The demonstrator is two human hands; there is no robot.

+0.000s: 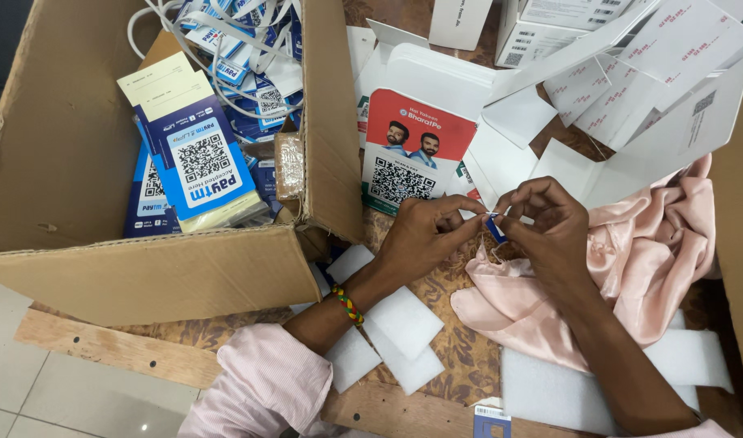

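My left hand point(424, 235) and my right hand point(550, 223) meet at the middle of the view, fingertips pinched together on a small blue and white piece point(495, 226). Both hands hold it just above a pink satin cloth point(655, 243). A beaded band circles my left wrist. Behind the hands lies a flat red and white card with a square code pattern point(416, 154).
A large open cardboard box point(161, 272) at the left holds blue code cards point(197, 166) and white cables point(225, 65). Folded white cartons point(631, 73) pile at the upper right. White foam sheets point(400, 328) lie on the patterned wooden tabletop near my arms.
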